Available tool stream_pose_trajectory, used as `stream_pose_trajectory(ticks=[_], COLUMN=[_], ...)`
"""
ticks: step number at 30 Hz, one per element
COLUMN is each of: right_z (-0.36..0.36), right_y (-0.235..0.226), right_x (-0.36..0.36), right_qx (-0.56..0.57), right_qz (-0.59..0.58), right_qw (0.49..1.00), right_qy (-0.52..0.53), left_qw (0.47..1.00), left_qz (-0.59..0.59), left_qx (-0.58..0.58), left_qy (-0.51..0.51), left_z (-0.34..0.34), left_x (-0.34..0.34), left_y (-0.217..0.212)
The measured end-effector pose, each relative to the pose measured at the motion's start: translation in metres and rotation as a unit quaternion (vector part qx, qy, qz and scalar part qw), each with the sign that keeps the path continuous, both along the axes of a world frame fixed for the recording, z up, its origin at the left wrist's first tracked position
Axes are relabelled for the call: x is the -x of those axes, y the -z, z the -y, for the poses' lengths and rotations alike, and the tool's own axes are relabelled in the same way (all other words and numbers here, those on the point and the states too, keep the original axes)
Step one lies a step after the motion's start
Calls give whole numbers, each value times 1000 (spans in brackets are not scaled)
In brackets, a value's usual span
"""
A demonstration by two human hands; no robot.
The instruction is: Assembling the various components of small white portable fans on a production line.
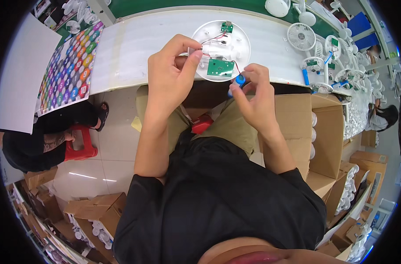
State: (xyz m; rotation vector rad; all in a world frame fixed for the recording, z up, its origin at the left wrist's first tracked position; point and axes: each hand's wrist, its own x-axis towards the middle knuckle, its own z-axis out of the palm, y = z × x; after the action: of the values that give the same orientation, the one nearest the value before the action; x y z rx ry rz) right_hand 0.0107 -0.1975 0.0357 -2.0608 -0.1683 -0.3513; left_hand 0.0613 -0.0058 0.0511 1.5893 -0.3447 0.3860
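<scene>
A round white plastic housing point(243, 44) lies with its inside up at the table's front edge. In it sit a larger green circuit board point(220, 68) at the near side and a small green board point(227, 27) at the far side, with thin red and dark wires between them. At the housing's left rim my left hand point(174, 72) pinches thin wires between thumb and forefinger; their ends are too small to make out. My right hand point(257, 97) grips a blue cylindrical battery point(239, 82) just off the near right rim. A red wire runs from the battery toward the larger board.
White fan parts, including a round grille point(301, 36) and opened bases with boards, crowd the table's right end. A colourful printed sheet point(70, 66) stands at left. Below right is an open cardboard box point(292, 127); a seated person and red stool point(82, 143) are at left.
</scene>
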Motion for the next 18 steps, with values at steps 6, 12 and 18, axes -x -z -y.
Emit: stream_pose_trajectory(ticks=[6, 12, 18], right_z=[14, 3, -24], right_y=[-21, -23, -19], right_x=[4, -16, -29], right_qx=[-225, -273, -299], right_qz=[-122, -58, 57], right_qw=[951, 944, 952], right_qy=[-175, -178, -45], left_qw=[999, 999, 998], left_qz=[-26, 6, -2], left_qx=[-35, -42, -33], left_qy=[11, -23, -44], left_z=[-4, -1, 4], left_x=[5, 7, 9], left_y=[0, 1, 1])
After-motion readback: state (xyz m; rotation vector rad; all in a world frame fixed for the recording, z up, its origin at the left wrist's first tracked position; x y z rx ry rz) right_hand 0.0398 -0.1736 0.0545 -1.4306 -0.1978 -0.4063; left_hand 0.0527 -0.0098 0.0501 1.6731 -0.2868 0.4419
